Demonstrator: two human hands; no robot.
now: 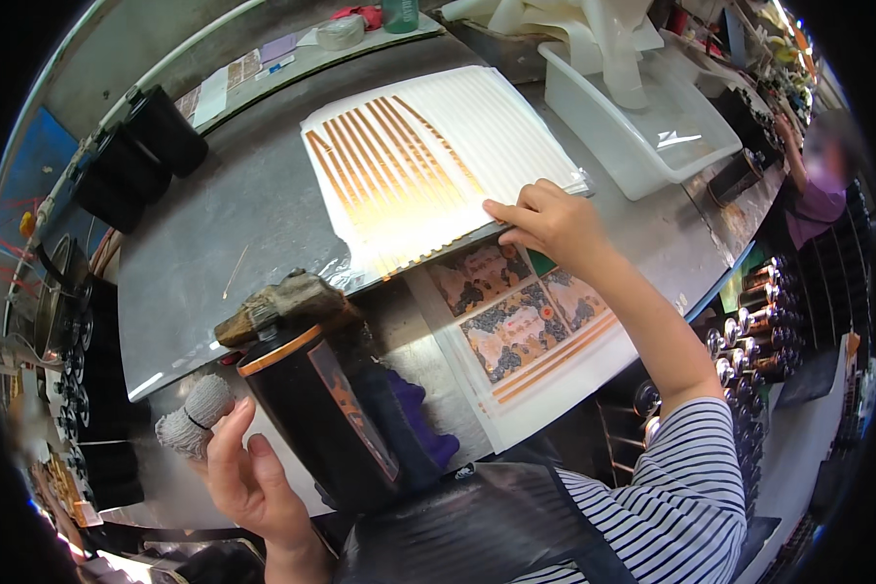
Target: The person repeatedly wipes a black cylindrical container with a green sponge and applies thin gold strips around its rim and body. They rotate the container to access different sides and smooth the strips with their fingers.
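Observation:
A wet white sheet [526, 117] bearing several narrow copper-brown strips [380, 146] lies on the grey worktop. The rightmost strip [433, 136] curves away from the others. My right hand [553, 222] pinches at the sheet's near edge, its index fingertip at this strip's near end. My left hand [253, 477] is raised low on the left with thumb and a finger apart; grey knit cloth [200, 414], bound with a black band, wraps some of its fingers. Beside it a black cylinder [311, 419] leans tilted, with an orange band at its top and a patterned panel on its side.
A rough brown block [282, 307] sits at the cylinder's top; purple cloth [423, 423] lies beside it. Patterned printed sheets [516, 321] are below the white sheet. A translucent tub [594, 127] stands back right, black cylinders [165, 131] back left. Another person [818, 195] is far right.

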